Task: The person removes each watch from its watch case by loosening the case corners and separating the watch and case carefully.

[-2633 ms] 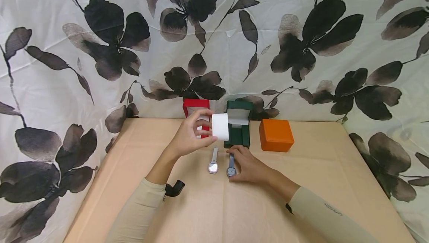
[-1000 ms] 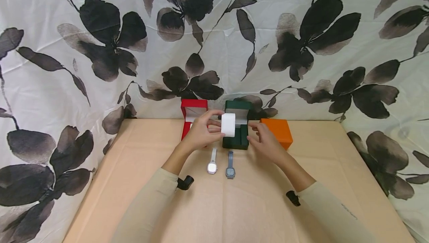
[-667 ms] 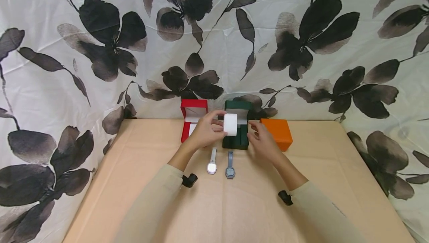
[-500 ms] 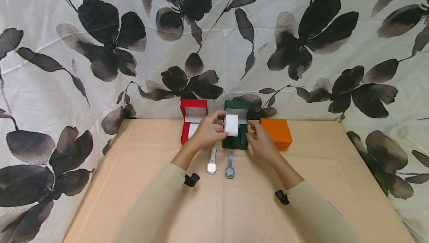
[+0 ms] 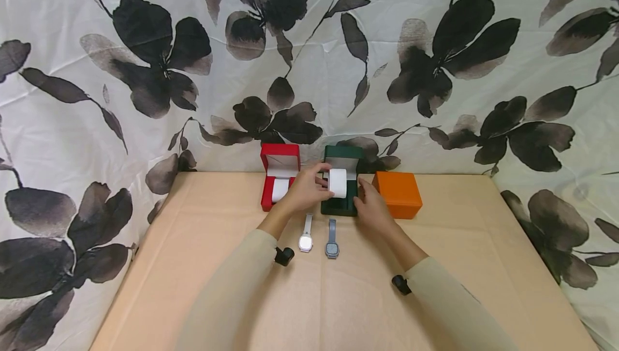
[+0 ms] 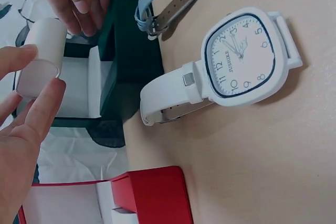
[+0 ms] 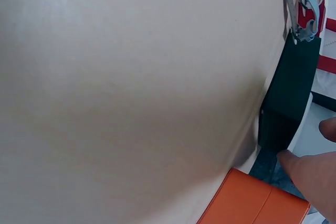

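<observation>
In the head view my left hand [image 5: 307, 187] pinches a white watch cushion [image 5: 337, 183] over the green watch box [image 5: 339, 210], whose lid stands up at the back. The left wrist view shows this cushion [image 6: 44, 51] as a smooth white roll between thumb and fingertips, above the box's pale lining. My right hand [image 5: 372, 206] is at the right side of the green box, its thumb touching the box edge in the right wrist view; its fingers look loosely bent. Nearer me lie a white watch [image 5: 306, 241] and a blue watch [image 5: 332, 246], side by side.
To the left, a red watch box [image 5: 266, 194] stands open with a white cushion [image 5: 279, 190] inside. A closed orange box [image 5: 398, 195] sits close to the right hand. The tan tabletop [image 5: 319, 302] ends at a floral cloth [image 5: 362, 71] behind the boxes.
The left hand has carried the white cushion rightward and slightly down over the green box. The right hand has left the blue watch and moved up to the green box's right side.
</observation>
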Motion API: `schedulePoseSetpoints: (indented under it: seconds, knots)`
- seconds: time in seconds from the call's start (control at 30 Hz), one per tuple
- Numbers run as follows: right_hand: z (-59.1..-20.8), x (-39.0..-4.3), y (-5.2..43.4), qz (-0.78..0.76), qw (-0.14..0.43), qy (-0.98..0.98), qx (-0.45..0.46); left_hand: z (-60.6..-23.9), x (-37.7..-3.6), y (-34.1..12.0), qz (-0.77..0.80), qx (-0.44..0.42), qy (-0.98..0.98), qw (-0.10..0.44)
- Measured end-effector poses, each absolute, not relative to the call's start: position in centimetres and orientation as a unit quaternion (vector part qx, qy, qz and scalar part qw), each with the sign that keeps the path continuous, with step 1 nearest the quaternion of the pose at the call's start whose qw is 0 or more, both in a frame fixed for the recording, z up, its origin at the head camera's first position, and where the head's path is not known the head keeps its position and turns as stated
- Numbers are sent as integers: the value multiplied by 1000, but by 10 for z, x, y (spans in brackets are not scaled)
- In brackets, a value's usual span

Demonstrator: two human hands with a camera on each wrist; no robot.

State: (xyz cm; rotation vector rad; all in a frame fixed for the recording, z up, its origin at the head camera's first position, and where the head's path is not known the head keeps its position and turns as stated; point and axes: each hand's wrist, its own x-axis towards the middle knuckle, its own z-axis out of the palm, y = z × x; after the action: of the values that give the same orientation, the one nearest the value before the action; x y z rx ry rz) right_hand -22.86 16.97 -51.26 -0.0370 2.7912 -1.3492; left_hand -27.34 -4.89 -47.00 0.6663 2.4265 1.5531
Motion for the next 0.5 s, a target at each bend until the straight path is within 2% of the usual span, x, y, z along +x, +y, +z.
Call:
schedulePoseSetpoints:
  seconds: [0.5]
  knots:
    - [-520, -240, 169, -415, 45, 909, 4, -483, -285, -36, 457, 245, 849, 101]
